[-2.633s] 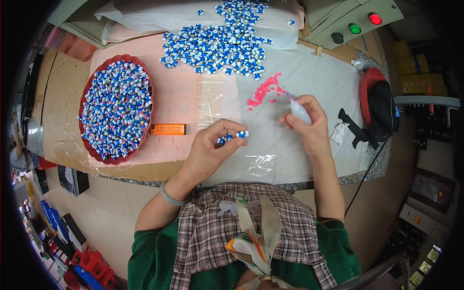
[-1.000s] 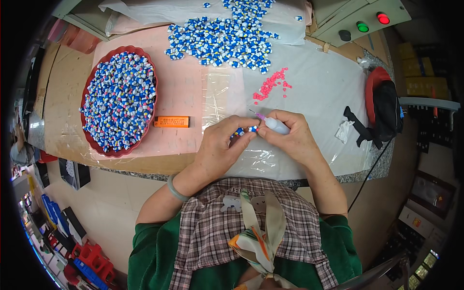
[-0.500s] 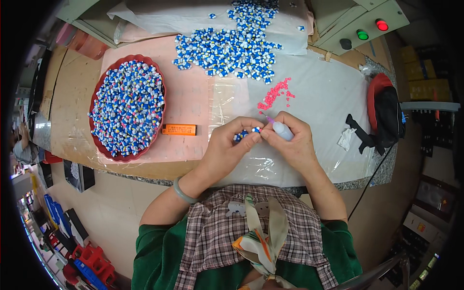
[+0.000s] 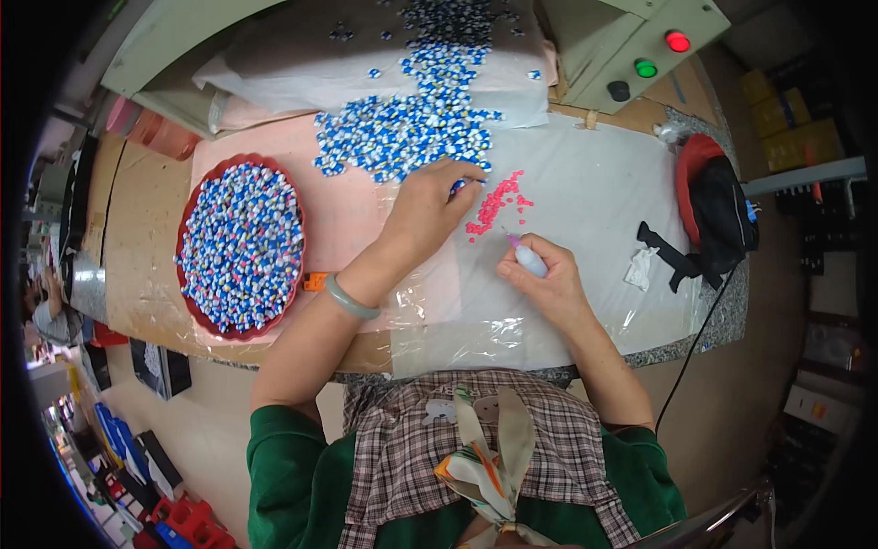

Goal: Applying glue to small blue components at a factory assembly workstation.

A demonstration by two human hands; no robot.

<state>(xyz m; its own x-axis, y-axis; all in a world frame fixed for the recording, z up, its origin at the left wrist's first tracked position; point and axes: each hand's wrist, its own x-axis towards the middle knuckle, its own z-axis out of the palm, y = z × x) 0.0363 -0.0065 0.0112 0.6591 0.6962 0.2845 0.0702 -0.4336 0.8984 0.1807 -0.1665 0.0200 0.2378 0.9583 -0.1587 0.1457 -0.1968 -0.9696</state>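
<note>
My left hand [image 4: 428,206] reaches to the near right edge of a spread of small blue-and-white pieces [image 4: 402,133], its fingers closed with a bit of blue and white [image 4: 457,187] showing among them. Just right of its fingertips lies a scatter of tiny pink pieces [image 4: 495,203]. In my right hand [image 4: 556,285] is a small translucent squeeze bottle [image 4: 530,261] with a purple tip and fine nozzle, which points up and left toward the pink pieces without touching them. How many pieces the left fingers hold is hidden.
A red scalloped tray [image 4: 305,247] heaped with blue-and-white pieces, some with pink, stands at left. An orange box [image 4: 315,281] is partly behind my left wrist. A machine with lit buttons [image 4: 647,69] rises at the back. At right are a black bag [image 4: 722,215] and crumpled tissue [image 4: 642,269].
My hands have come apart. The left moved away from me to the blue-and-white spread; the right, still with the squeeze bottle, has shifted slightly nearer to me. The view has tilted a little.
</note>
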